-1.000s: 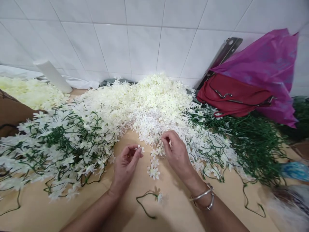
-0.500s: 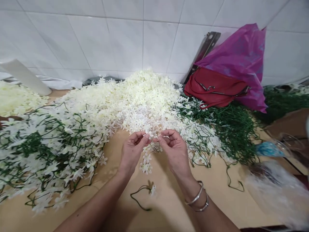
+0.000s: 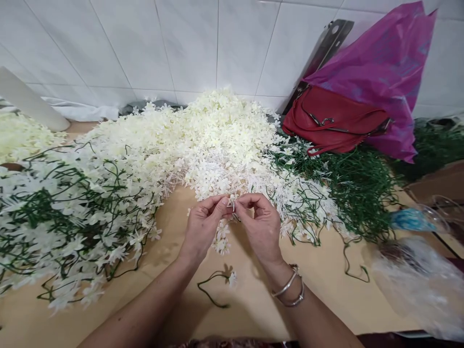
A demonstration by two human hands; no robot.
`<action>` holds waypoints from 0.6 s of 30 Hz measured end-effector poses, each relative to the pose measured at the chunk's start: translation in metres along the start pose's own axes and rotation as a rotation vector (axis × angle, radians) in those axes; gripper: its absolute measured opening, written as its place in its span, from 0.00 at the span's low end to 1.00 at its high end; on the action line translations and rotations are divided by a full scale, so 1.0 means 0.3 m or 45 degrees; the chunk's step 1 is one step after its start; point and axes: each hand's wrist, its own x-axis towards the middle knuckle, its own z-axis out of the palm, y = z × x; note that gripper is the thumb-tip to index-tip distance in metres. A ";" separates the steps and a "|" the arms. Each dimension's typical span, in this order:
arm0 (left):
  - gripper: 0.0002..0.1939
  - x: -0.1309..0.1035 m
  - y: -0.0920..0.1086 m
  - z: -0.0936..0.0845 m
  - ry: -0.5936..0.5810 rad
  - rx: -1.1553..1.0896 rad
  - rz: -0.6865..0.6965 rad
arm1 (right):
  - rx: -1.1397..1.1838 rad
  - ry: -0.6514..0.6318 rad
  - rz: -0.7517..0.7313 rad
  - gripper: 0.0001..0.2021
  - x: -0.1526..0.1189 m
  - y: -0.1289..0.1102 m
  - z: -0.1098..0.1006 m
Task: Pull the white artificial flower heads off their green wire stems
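Between the fingertips of both hands is a small white artificial flower (image 3: 233, 197) with a thin white stem. My left hand (image 3: 206, 221) pinches it from one side, thumb against the bent fingers. From the other side my right hand (image 3: 261, 223), with silver bangles at the wrist, closes thumb and finger on it; the exact grip is partly hidden. Just below the hands, a few white blossoms (image 3: 222, 239) show above the tabletop. Nearer to me lies a green stem (image 3: 210, 294) with one white blossom at its end.
Loose cream-white blossoms (image 3: 221, 121) are heaped behind the hands. Flowered green stems (image 3: 79, 212) pile up at left, bare green stems (image 3: 358, 188) at right. A red handbag (image 3: 337, 121), purple plastic bag (image 3: 384, 72), clear plastic bag (image 3: 416, 280) and white roll (image 3: 32, 101) surround them.
My hands have drawn closer together around the small flower, the fingertips now almost meeting. The view has tilted slightly, so the background sits a little higher.
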 end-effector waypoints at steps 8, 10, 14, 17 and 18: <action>0.18 0.002 -0.014 0.007 -0.056 0.021 0.023 | -0.145 0.029 -0.149 0.05 -0.004 -0.002 -0.003; 0.16 -0.001 -0.016 0.008 -0.053 0.069 0.084 | -0.272 0.028 -0.274 0.07 -0.006 -0.005 -0.007; 0.12 -0.009 -0.022 0.004 -0.027 0.192 0.211 | -0.433 0.034 -0.459 0.10 -0.011 -0.017 -0.009; 0.11 -0.012 -0.030 -0.011 -0.031 0.365 0.287 | -0.389 0.005 -0.402 0.09 -0.016 -0.019 -0.004; 0.11 -0.013 -0.032 -0.017 -0.028 0.435 0.316 | -0.354 -0.010 -0.347 0.08 -0.018 -0.019 -0.002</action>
